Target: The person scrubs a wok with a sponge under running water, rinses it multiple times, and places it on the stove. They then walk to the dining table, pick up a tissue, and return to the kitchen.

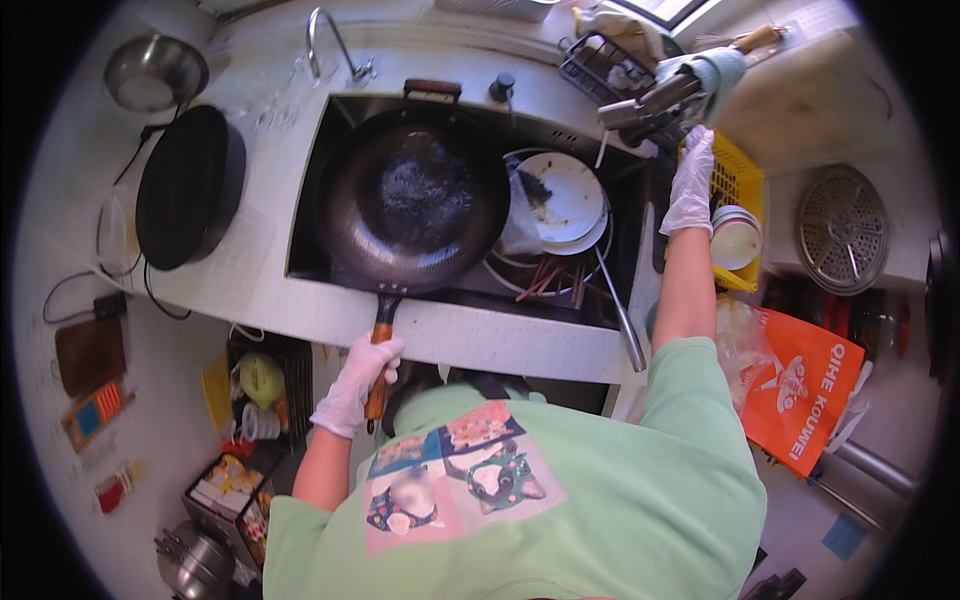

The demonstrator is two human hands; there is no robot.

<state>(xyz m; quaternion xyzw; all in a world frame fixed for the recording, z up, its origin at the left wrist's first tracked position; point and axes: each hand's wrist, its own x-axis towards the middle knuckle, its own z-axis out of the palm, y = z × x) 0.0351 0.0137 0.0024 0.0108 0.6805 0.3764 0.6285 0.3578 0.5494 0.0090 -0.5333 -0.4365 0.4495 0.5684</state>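
My left hand [361, 382], in a thin whitish glove, grips the wooden handle [379, 390] of a dark wok [412, 255]. The wok rests over the left part of the black sink [304, 259], with some liquid at its bottom. My right hand [694, 176], gloved too, reaches to the back right, over the edge of a yellow plastic basket [739, 169], near utensils and a light green cloth [716, 79]. Its fingertips are partly hidden, and I cannot tell what they touch. Right of the wok, soiled white plates [566, 199] are stacked in the sink above brown chopsticks [559, 281].
A curved faucet [334, 37] stands behind the sink. A black round pan [191, 187] and a steel bowl [156, 73] lie at left. Bowls [735, 240] sit in the basket. A long metal handle [621, 311] crosses the sink's front edge. An orange bag [806, 390] is at right.
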